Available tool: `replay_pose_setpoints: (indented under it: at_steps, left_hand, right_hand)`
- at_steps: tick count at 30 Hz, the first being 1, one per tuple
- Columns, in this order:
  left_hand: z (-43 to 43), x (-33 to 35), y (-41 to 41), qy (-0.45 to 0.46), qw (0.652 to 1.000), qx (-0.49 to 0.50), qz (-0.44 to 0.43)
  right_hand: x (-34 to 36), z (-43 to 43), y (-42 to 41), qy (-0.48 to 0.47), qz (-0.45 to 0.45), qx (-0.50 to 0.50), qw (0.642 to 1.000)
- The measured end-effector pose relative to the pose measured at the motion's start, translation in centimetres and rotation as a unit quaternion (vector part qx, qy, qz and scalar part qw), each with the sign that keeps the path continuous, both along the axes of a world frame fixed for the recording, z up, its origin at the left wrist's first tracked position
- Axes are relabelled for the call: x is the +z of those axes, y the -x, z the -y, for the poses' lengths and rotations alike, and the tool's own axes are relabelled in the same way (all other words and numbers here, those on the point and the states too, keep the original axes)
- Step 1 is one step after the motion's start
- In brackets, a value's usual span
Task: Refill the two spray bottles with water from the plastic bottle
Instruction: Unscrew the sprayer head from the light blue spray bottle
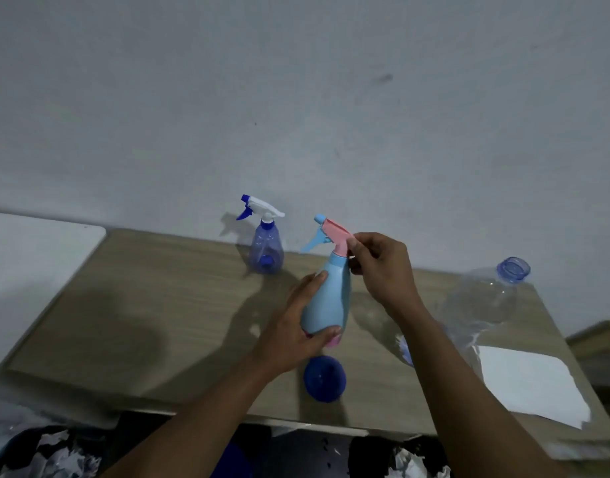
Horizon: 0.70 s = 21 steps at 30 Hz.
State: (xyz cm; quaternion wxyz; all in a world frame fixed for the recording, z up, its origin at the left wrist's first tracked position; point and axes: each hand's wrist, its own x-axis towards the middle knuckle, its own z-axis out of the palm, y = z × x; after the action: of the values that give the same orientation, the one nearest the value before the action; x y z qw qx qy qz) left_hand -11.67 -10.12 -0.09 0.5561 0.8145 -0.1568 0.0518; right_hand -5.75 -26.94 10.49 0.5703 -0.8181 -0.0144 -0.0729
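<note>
Holding the light-blue spray bottle [326, 301] above the tabletop [151, 305], head view only. Left hand [293, 336] is wrapped round the lower body, thumb across the base, fingers up the side. Right hand [379, 267] is pinched on the pink trigger head [336, 236] at the collar, just above the neck. Bottle is tilted, nozzle pointing away to the left.

Handling, judged: opaque plastic body, so the fill level cannot be read; probably light, stiff enough not to buckle under a firm grip. Smooth, tapering wall could slip upward through the palm if wet, so a low grip near the wide base looks sound. The collar is the place to turn; the trigger lever itself is thin and better left alone.

Purple spray bottle [266, 250] stands upright beyond the left hand, near the wall, white-and-blue head on. Clear plastic bottle [483, 301] sits to the right of the right forearm, blue-rimmed mouth [513, 269] uncapped; thin wall, likely to flex when squeezed, and heavy if full, though the water level is hard to make out. Blue round cap [325, 379] lies just below the left hand, close to the near edge.

Room: open tabletop to the left of the left hand. To the right, a white sheet [531, 384] overhangs the near right corner. The near edge runs under both forearms; the cap could roll off.
</note>
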Motion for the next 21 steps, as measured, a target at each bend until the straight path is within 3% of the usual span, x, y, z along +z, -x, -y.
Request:
replay_pose_setpoints:
  at_steps: [5, 9, 21]
  left_hand:
    - [-0.4, 1.0, 5.7, 0.004, 1.000, 0.007, 0.001]
    - [-0.8, 1.9, 8.3, 0.023, 1.000, 0.012, 0.004]
    - [-1.1, 4.5, 11.0, 0.004, 1.000, -0.011, 0.004]
  right_hand:
    - [0.6, -0.3, 6.4, -0.048, -0.001, 0.076, 0.996]
    - [1.0, -0.2, 8.9, 0.007, 0.031, 0.139, 0.990]
    - [2.9, -1.8, 11.9, -0.024, 0.090, 0.056, 0.994]
